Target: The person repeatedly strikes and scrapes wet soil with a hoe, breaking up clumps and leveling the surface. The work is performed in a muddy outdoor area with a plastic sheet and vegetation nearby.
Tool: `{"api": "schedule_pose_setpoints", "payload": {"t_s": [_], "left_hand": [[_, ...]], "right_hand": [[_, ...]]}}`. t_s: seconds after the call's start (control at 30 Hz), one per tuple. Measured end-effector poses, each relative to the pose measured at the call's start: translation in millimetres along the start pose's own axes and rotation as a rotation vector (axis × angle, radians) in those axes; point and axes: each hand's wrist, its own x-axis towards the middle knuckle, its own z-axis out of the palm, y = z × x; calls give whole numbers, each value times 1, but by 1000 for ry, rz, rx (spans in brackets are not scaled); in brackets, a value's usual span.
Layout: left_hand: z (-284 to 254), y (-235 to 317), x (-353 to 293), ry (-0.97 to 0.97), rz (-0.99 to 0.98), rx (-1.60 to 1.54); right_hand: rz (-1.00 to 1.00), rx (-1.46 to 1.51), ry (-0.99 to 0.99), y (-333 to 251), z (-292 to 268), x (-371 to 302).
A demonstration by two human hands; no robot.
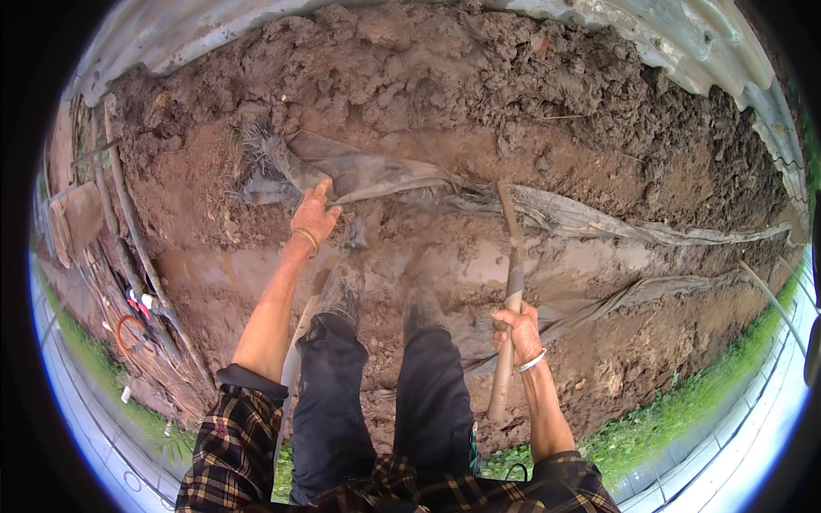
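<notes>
**Hoe held in a muddy trench, free hand at a buried sheet**

Tool: wooden-handled hoe [510, 291], held upright and slightly tilted, at the right of centre. Its head end sits in the wet soil beside a crumpled grey plastic sheet [590, 221]; the blade itself is too mud-covered to make out. The butt of the handle points down toward the person's right knee.

Right hand [519, 329]: fist closed around the lower part of the handle, bangle at the wrist.

Left hand [314, 214]: fingers extended and together, not gripping, fingertips at the edge of the sheet where it emerges from the soil. Whether they touch it I cannot tell. Band on the wrist, plaid sleeve pushed up to the elbow.

Between the hands: two mud-caked boots [342, 291] standing in the trench floor, dark trousers above.

Surroundings: clods of dug brown earth [445, 68] beyond the sheet; pipes and cables [128, 222] along the left bank; grass [684, 402] at the lower right.
</notes>
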Motion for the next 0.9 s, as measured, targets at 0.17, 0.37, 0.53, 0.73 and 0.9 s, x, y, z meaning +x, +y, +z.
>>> {"api": "schedule_pose_setpoints", "payload": {"t_s": [0.17, 0.37, 0.53, 0.73, 0.9], "left_hand": [[5, -11, 0, -268, -61, 67], [-9, 18, -72, 11, 208, -46], [-27, 86, -118, -109, -26, -529], [-11, 148, -120, -194, -200, -805], [-4, 156, -101, -108, -107, -852]], "right_hand": [[-218, 359, 59, -45, -14, 32], [-261, 293, 285, -78, 9, 110], [-245, 237, 254, -53, 62, 91], [-146, 483, -57, -62, 117, 72], [-31, 520, -276, -52, 108, 72]]}}
